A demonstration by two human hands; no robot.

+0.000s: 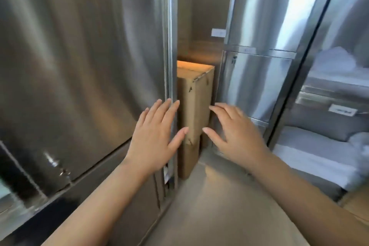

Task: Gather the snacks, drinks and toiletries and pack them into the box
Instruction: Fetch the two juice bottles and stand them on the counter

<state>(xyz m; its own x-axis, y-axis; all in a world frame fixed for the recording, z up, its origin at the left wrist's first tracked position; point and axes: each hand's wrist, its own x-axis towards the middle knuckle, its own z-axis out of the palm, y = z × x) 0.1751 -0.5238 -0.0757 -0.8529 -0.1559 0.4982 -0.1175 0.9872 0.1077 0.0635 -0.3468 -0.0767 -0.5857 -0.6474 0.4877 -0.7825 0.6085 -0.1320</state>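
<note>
head view: a tall cardboard box [193,104] stands on end on the floor [215,205], in the narrow gap between a big steel door [79,66] on the left and a steel cabinet [257,86] on the right. the left hand [154,140] is spread flat, fingers straight, just left of the box. the right hand [234,136] is loose, fingers slightly bent, just right of it. neither grips anything. both thumbs sit at the box's near edges, possibly touching, though the blur makes that hard to call. far right, white folded cloth [319,162] lies on shelves.
</note>
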